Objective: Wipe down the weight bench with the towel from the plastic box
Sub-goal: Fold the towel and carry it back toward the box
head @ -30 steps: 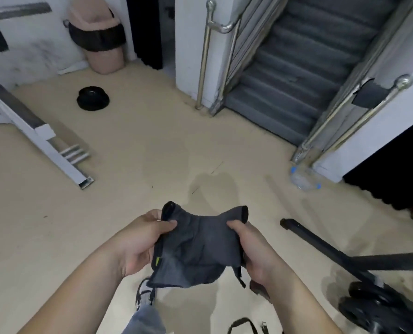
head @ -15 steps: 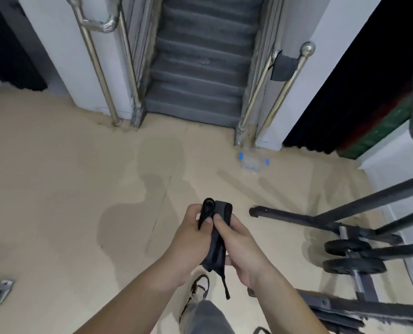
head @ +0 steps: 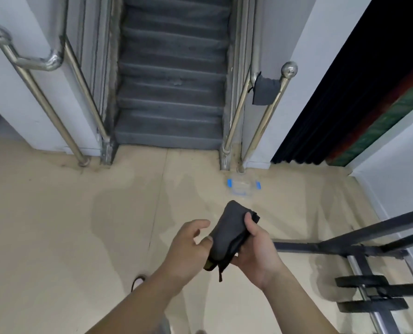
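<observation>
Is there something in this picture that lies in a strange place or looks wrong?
Yes. A clear plastic box with blue clips sits on the bare floor at the foot of the stairs, where someone could step on it. A dark cloth hangs on the right handrail.

Two hands show, the left hand (head: 188,247) and the right hand (head: 256,249), with one dark towel (head: 229,227) between them. One clear plastic box (head: 242,188) with two blue clips sits on the floor. One staircase (head: 171,75) rises ahead, flanked by two steel handrails (head: 39,80) (head: 265,112). Two weight plates (head: 362,282) (head: 374,306) sit on one black rack (head: 345,239). One grey cloth (head: 264,90) hangs on the right rail.
</observation>
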Demonstrator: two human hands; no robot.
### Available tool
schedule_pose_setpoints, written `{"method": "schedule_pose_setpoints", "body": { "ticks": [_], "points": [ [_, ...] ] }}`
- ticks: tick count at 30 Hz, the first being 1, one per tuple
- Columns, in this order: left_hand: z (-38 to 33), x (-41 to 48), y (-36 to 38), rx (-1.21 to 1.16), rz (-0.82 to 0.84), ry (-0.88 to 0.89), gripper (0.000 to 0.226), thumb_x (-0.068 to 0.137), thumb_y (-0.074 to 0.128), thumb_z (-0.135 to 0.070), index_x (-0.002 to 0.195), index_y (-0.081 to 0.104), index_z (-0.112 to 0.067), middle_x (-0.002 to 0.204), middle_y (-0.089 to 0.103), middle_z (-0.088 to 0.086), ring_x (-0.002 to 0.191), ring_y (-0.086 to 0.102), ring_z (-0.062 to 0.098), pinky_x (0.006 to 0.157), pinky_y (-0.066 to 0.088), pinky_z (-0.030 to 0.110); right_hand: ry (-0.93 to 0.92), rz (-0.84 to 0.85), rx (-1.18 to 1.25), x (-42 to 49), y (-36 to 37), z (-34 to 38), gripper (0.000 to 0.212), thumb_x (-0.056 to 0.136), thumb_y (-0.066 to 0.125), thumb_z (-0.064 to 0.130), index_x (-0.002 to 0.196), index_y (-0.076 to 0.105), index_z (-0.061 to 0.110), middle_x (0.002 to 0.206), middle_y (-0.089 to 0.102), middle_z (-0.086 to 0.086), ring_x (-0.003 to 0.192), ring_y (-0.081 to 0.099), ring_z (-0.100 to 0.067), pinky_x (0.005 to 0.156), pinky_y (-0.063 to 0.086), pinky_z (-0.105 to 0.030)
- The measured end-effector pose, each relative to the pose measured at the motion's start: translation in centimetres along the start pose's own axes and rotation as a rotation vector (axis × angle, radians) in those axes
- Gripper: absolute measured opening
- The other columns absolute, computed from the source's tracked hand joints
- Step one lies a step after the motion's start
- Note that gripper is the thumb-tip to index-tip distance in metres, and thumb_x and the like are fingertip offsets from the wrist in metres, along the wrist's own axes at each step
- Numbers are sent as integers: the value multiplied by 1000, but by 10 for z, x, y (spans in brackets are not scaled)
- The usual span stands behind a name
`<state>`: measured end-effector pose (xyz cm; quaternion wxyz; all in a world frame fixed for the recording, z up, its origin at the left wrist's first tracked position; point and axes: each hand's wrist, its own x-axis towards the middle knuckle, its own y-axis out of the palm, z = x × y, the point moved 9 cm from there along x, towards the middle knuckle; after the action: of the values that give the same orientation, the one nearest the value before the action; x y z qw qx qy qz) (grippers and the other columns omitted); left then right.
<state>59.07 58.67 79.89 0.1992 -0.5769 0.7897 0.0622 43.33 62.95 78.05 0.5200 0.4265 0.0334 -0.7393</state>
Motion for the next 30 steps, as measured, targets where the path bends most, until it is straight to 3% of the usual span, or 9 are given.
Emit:
{"method": "schedule_pose_setpoints", "body": {
  "ticks": [3,6,10,13,18,20,22,25,30],
  "points": [
    [1,75,-21,-50,92,-174,54,84,75,-34,135,57,-29,134,57,-11,129,52,8,103,39,28,-40,-37,117,43,18,38,56,105,44,52,141,58,13,133,71,-16,123,68,-37,115,41,-60],
    [-7,136,-18,-130,290,-315,76,58,86,-50,125,64,-22,123,71,-7,114,67,15,109,45,38,-71,-52,222,78,37,76,57,104,45,53,140,60,12,133,71,-16,126,67,-35,117,40,-56],
    [-44,200,2,-138,556,-350,37,86,75,-29,113,74,-4,118,75,15,107,71,32,90,50,39,-99,-70,258,108,45,119,61,104,42,58,142,59,14,135,70,-14,126,67,-32,115,43,-52],
    [-75,245,19,-140,669,-395,30,93,64,-15,121,70,-6,123,74,16,114,69,32,97,50,45,-132,-85,230,131,35,147,64,102,39,64,148,52,21,141,67,-9,130,64,-29,116,42,-52],
    [-102,332,73,31,703,-384,20,95,66,-15,115,64,-15,117,76,12,102,73,27,82,53,39,-171,-264,180,190,-24,187,45,103,46,58,143,52,37,137,70,4,124,68,-24,100,56,-58],
    [-109,365,101,94,707,-358,17,97,66,-19,114,64,-21,111,79,7,102,75,26,78,54,36,-153,-374,169,220,-53,202,34,105,56,43,136,56,32,130,74,0,112,73,-22,74,65,-45],
    [-115,401,122,131,671,-329,16,98,65,-22,113,64,-24,106,80,3,97,76,22,71,54,30,-133,-472,148,252,-80,220,29,103,60,25,131,61,20,119,76,-8,95,72,-25,55,58,-32],
    [-125,455,148,152,631,-323,16,97,67,-21,113,65,-25,100,81,3,85,75,20,62,52,26,-108,-554,132,299,-111,248,27,97,63,9,123,67,5,100,79,-11,85,73,-27,63,58,-34],
    [-138,545,178,242,608,-365,20,89,71,-20,107,68,-30,99,81,1,101,75,29,77,59,40,-43,-595,169,367,-140,290,29,93,70,13,120,65,6,108,76,-15,89,75,-34,66,61,-39]
  ]
}}
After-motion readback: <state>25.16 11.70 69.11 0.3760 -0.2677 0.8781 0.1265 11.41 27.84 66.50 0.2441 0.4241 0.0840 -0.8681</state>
